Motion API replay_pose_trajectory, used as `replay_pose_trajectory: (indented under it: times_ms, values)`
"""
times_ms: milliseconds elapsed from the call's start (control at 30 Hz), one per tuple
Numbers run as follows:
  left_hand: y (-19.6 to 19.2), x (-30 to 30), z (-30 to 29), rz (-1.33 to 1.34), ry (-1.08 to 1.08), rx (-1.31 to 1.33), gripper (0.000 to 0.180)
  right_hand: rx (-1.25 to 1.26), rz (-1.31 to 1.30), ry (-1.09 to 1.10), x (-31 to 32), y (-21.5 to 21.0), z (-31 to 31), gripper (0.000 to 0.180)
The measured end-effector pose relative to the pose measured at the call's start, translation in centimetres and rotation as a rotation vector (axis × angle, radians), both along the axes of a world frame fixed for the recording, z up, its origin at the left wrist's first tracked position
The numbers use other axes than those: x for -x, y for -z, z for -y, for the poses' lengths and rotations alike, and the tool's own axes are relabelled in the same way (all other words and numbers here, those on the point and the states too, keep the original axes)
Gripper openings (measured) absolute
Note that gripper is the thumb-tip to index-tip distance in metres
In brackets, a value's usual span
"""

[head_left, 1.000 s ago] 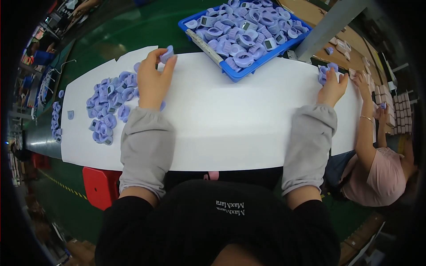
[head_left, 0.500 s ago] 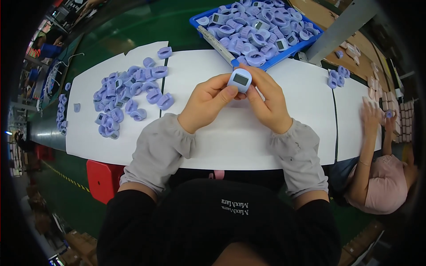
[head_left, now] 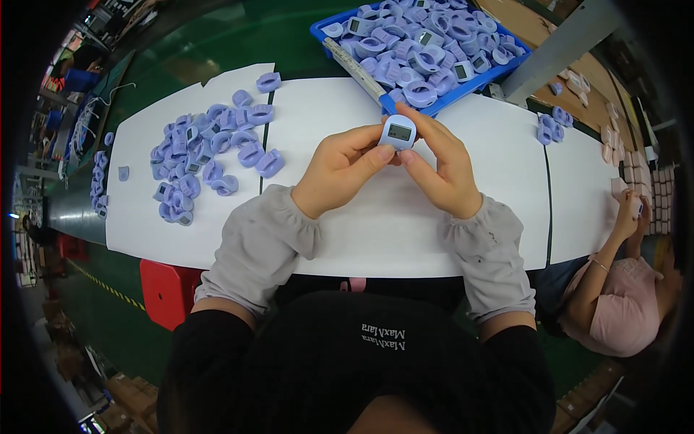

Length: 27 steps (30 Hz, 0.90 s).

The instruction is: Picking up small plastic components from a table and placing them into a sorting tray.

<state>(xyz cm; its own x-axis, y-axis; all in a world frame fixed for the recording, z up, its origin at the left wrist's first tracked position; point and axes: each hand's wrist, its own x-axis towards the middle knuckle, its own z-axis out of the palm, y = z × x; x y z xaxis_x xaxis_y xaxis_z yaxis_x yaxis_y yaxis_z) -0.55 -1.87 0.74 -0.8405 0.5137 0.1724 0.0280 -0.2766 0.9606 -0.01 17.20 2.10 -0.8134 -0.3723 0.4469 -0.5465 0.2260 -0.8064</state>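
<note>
Between both hands, over the middle of the white table (head_left: 347,239), I hold a small light-purple device (head_left: 398,132) with a rounded top and a rectangular grey display facing up. Faint dark marks show on that display. My left hand (head_left: 343,168) grips it from the left, thumb at its lower edge. From the right, my right hand (head_left: 444,163) holds it with the thumb below and the fingers behind. The device's underside and the fingertips behind it are hidden.
A pile of similar purple devices (head_left: 206,145) lies on the table's left part. Beyond my hands, a blue crate (head_left: 463,92) is heaped with more, beside a grey metal post (head_left: 560,54). A co-worker in pink (head_left: 622,307) sits at the right. A red stool (head_left: 165,293) stands at the left.
Both hands have shifted slightly right with the device. Its display, blank before, now shows faint marks. The co-worker's hands at the right have come together lower down.
</note>
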Motion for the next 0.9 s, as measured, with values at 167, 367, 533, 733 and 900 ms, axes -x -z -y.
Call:
replay_pose_trajectory:
  times_ms: [167, 367, 533, 733, 900]
  values:
    - [0.0, -0.11, -0.35, -0.022, 0.007, 0.014, 0.034, -0.002, -0.004, 0.029, -0.06, 0.0, -0.07, 0.053]
    - [0.08, -0.06, -0.43, -0.018, 0.015, 0.018, 0.034, 0.0, -0.003, 0.049, -0.08, -0.08, -0.04, 0.051]
    - [-0.05, -0.08, -0.47, -0.018, 0.013, 0.04, 0.034, 0.001, -0.002, 0.054, -0.11, -0.11, -0.07, 0.051]
    - [0.35, 0.03, -0.49, -0.021, 0.038, 0.028, 0.034, 0.057, 0.053, 0.066, -0.21, 0.27, 0.15, 0.044]
    - [0.31, -0.09, -0.63, -0.033, 0.031, 0.037, 0.033, 0.075, 0.053, 0.092, -0.34, 0.24, 0.47, 0.041]
